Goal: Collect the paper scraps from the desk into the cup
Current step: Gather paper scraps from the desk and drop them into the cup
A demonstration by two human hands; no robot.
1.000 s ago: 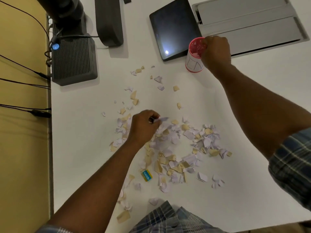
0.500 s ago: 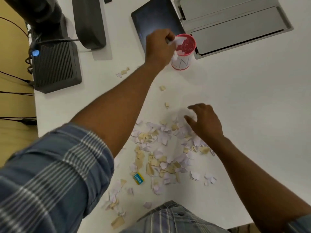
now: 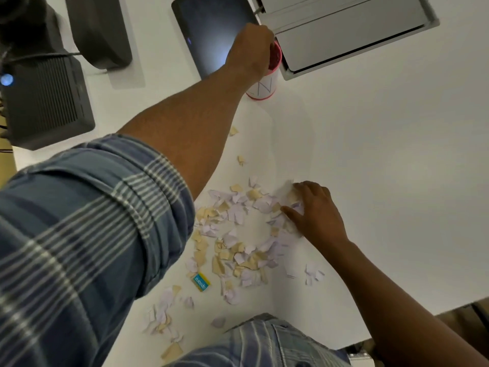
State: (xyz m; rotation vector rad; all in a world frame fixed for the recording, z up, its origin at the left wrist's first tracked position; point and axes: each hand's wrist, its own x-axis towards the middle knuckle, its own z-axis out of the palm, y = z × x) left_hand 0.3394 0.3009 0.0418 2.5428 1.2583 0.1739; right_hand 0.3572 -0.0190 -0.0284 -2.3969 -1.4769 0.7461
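Scraps [image 3: 238, 234]: white and tan bits of torn paper spread over the near middle of the desk [image 3: 370, 168], with a thinner trail running to its front edge and a few strays toward the cup; most are not yet collected.
Left hand [image 3: 250, 53]: reached far across, its fingers curled down over the mouth of the cup, probably to let paper fall straight in; whether it holds anything I cannot tell.
Cup [image 3: 264, 86]: white with a red rim and base, upright at the far side, just beside a dark tablet [image 3: 209, 35] and a grey panel [image 3: 344, 30]; the hand hides most of its opening and contents.
Right hand [image 3: 315, 213]: low on the right edge of the pile, fingers spread and bent around scraps, apparently gathering the next pinch; nothing is lifted yet.
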